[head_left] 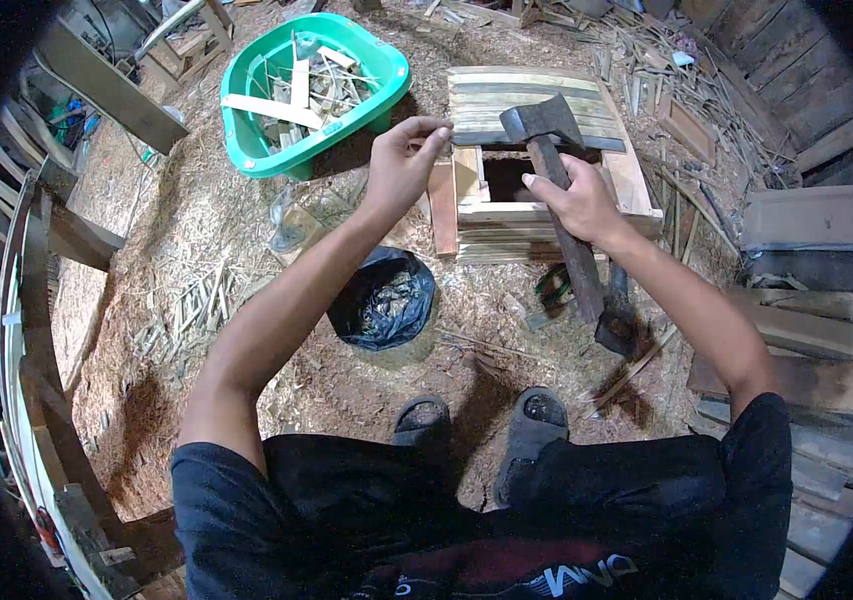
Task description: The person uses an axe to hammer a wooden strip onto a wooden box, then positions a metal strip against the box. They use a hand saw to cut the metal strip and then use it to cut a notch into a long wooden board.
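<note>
My right hand (576, 200) is wrapped around the wooden handle of a hatchet (578, 262). Its dark metal head is up, over the slatted top of a wooden box (516, 90), and the handle slants down toward me. My left hand (408, 165) is closed in a pinch at the box's left side, fingertips by the end of a dark slat (486, 138). Whatever is between those fingertips, if anything, is too small to make out. Pale and darker slats cover the far part of the box top, while a rectangular opening (508, 178) shows in the near part.
A green tub (241, 135) of wood offcuts stands beyond my left hand. Nearer lies a black plastic-lined container (416, 300) with scraps. A dark-headed mallet (614, 330) rests right of my feet. Stacked boards (816, 330) line the right; shavings cover the floor.
</note>
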Tool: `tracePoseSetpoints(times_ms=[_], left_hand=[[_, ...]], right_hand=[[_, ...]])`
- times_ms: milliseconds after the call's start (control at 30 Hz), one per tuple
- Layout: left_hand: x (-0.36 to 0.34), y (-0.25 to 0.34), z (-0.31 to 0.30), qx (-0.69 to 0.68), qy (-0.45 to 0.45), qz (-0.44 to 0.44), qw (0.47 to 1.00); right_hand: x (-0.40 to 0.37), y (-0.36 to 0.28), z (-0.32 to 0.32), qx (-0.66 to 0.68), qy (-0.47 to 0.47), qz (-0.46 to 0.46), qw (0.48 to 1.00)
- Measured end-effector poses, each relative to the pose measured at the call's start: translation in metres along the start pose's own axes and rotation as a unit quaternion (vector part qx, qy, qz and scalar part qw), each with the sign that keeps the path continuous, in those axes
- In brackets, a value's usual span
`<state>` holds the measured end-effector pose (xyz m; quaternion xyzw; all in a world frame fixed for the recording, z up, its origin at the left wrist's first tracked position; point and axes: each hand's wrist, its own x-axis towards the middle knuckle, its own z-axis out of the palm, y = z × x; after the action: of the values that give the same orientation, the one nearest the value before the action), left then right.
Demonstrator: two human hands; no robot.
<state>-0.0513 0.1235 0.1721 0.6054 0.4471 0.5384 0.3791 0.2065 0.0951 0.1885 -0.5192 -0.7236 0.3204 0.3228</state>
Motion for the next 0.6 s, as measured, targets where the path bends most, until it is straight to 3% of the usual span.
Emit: tracePoseSetpoints(times_ms=[100,200,400,600], left_hand=[[0.012,-0.003,0.009,0.044,-0.017,0.051,0.998],[0.021,-0.012,0.011,0.183,-0.026,0.096,0.978],[0.032,-0.037,0.012,0.152,-0.057,0.106,0.981],[0.034,-0.047,0.015,0.116,-0.033,0.098,0.988]], right_hand=[[-0.001,-0.006,-0.002,-0.011,0.003,0.022,1.000],[-0.003,-0.019,-0.005,-0.008,-0.006,0.042,0.999],[-0.002,-0.015,-0.004,0.016,-0.009,0.037,0.999],[-0.002,-0.011,-0.004,0.003,-0.007,0.030,1.000]])
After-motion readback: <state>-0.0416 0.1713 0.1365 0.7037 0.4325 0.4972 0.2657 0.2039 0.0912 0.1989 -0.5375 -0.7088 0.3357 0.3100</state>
